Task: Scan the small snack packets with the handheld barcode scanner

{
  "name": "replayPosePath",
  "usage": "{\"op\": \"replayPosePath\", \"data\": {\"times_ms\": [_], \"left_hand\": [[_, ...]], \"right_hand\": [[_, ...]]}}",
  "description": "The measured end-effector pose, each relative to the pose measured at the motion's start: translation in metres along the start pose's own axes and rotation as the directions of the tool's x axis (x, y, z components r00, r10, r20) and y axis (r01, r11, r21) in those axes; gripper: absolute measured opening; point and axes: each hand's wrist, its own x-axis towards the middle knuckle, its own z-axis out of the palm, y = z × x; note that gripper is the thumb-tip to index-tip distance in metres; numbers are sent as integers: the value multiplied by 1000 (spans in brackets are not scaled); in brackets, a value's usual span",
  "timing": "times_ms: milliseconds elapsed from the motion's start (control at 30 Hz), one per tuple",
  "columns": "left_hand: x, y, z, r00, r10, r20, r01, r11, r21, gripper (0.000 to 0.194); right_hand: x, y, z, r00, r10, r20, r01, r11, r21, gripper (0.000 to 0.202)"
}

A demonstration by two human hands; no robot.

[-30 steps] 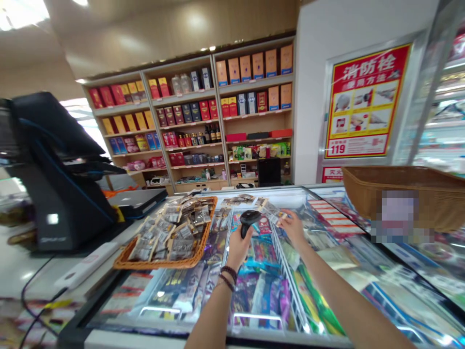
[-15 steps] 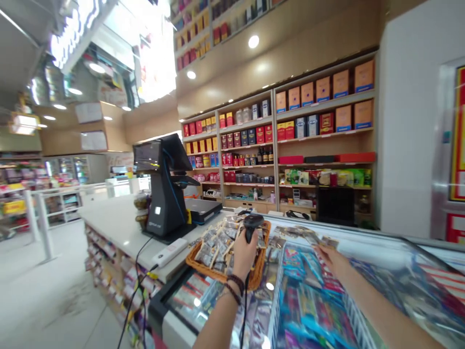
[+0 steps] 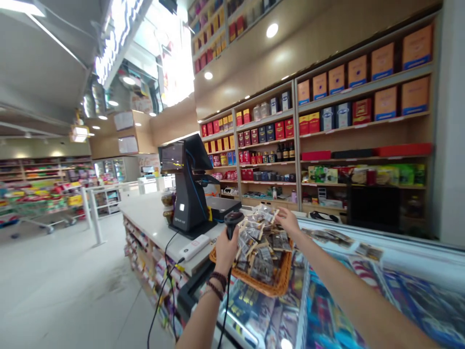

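My left hand (image 3: 227, 247), with beaded bracelets at the wrist, is wrapped round a black corded scanner (image 3: 233, 220) at the left side of a wicker basket (image 3: 271, 289). Small clear packets (image 3: 262, 261) with dark contents are heaped in the basket. My right hand (image 3: 288, 220) is at the basket's far right edge, its fingers pinched on a small packet (image 3: 268, 213) at the top of the heap. More packets (image 3: 329, 236) lie on the glass top to the right of the basket.
A black register screen (image 3: 187, 189) stands on the white counter (image 3: 140, 211) at the left, with a white device (image 3: 195, 247) and cables in front. Below the glass (image 3: 250, 310) are colourful packs. Shelves of boxes (image 3: 358, 126) line the back wall.
My right hand has moved left from the loose packets on the glass to the basket's heap. My left hand still holds the scanner, now near the basket's left side. The view has turned left.
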Motion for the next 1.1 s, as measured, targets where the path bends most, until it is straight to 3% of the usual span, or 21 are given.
{"op": "replayPosePath", "data": {"times_ms": [67,133,267,400,533,667,800,900,1000,1100], "left_hand": [[-5,-2,1,1000,-16,-2,15,1000,-27,44],[-11,-2,5,1000,-27,-3,26,998,-55,48],[-30,9,31,999,24,38,-19,990,-139,56],[-59,31,82,979,14,203,44,959,-279,62],[-90,49,142,926,-2,378,140,931,-337,61],[-114,48,186,877,-24,480,204,923,-325,59],[-124,26,206,855,-35,517,192,948,-252,60],[-126,9,212,848,-55,527,201,954,-224,64],[-129,1,217,843,-41,536,167,968,-188,66],[-133,0,220,849,-6,529,88,988,-130,63]], "right_hand": [[0,4,-4,999,-41,31,45,989,-140,37],[-3,13,-21,999,-51,7,51,964,-260,33],[-17,41,-88,995,-69,-67,36,912,-408,25],[-34,58,-178,986,-71,-151,-13,868,-497,23],[-47,56,-265,956,-18,-292,-166,790,-591,32],[-60,54,-326,924,65,-377,-321,667,-672,50],[-68,65,-348,907,119,-404,-409,471,-781,62],[-61,73,-342,896,147,-419,-444,343,-828,71],[-45,78,-331,845,177,-504,-534,235,-812,80],[-33,82,-324,864,169,-475,-499,155,-853,79]]}}
